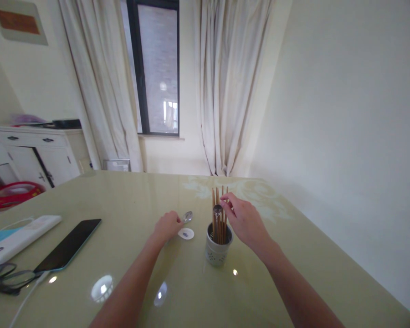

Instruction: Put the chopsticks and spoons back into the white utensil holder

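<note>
A grey utensil holder (216, 253) with a dotted lower wall stands upright on the table. Several wooden chopsticks (213, 199) and a metal spoon (217, 210), bowl up, rise out of it. My right hand (245, 218) reaches in from the right, thumb and index finger closed about a chopstick near its top. Left of the holder, my left hand (168, 225) is low over the table, fingers closed at the handle end of another metal spoon (187, 217). Just below that lies a white spoon (186, 233) with a dark pattern, its handle hidden by the hand.
On the table's left lie a black-screened phone (70, 243), a white power strip (27, 237) and dark coiled cables (10, 278). A wall (348, 127) runs along the right side. Behind the table are curtains (225, 82), a window (159, 68) and a white cabinet (54, 159).
</note>
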A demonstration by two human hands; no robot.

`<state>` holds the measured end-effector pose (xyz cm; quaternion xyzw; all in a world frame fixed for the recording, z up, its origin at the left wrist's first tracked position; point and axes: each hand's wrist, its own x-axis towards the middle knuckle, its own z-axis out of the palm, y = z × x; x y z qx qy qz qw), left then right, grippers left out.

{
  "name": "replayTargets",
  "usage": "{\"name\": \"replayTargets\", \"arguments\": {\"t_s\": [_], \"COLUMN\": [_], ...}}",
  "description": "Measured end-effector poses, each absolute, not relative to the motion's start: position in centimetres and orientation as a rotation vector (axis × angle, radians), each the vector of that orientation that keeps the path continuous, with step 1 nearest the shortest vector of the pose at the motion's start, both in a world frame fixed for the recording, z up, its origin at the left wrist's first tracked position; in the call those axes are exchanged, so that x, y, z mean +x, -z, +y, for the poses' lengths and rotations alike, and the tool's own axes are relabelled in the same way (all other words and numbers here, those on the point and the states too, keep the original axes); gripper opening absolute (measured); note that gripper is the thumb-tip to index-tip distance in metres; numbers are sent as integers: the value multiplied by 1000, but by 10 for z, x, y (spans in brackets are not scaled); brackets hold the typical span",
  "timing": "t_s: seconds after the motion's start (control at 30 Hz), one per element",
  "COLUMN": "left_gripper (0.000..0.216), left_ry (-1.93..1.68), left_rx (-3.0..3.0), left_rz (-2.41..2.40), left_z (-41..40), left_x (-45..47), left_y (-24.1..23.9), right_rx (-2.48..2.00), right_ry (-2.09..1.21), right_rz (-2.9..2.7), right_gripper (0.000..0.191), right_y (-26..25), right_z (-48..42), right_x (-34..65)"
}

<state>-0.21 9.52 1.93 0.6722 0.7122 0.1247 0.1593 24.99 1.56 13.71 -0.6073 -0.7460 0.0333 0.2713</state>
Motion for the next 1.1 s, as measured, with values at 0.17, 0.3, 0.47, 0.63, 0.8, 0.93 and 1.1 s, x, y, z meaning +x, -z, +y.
{"name": "replayTargets", "arguments": {"t_s": [0.17,0.3,0.47,0.63,0.8,0.93,1.1], "left_gripper": [14,17,14,18,21,28,17], "left_ry": [-519,-624,-1241,-1542,-1255,-1272,-936], "left_rx": [1823,1772,1679,1706,1731,1840,2234], "left_rz": [2003,2053,1844,916,663,821,1430], "left_z": [98,101,95,52,9,13,46], "left_x": [-3,-10,-7,33,65,64,39], "left_y": [-18,-21,-56,-120,-147,-141,-115], "right_rx": [-1625,-1592,-1362,-1081,-928,-982,-1067], "right_ry": [-72,-52,-33,-260,-425,-389,-308], "right_rz": [-2010,-1995,-1896,-1712,-1660,-1612,-1543], "right_gripper": [23,22,24,43,26,30,33], "right_y": [-138,-138,-140,-148,-156,-162,-164], "right_z": [16,17,14,1,-12,-11,6], "right_x": [249,249,250,245,246,258,279]}}
